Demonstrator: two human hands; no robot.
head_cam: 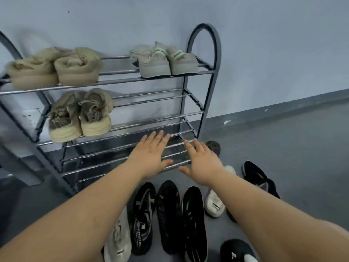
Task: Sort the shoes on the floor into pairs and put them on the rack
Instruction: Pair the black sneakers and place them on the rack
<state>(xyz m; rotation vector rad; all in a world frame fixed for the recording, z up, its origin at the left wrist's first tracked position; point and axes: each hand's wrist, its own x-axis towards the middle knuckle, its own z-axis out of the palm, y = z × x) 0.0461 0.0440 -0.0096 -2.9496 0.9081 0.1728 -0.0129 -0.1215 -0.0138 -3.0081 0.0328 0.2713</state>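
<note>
Both hands are out flat, fingers spread and holding nothing: left hand (pixel 151 157) and right hand (pixel 203 163) hover mid-frame over the rack (pixel 204 72)'s lower bars. Three tan pairs sit on the rack upper left; loose black shoes (pixel 168 214) and white shoes (pixel 214 205) lie on the floor (pixel 302 148) at bottom center.

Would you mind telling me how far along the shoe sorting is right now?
Three pairs already sit on the rack: two beige pairs and a green-striped pair. Nothing is in hand: the left hand and right hand are open and empty. Left: black shoes and white shoes on the floor.
</note>
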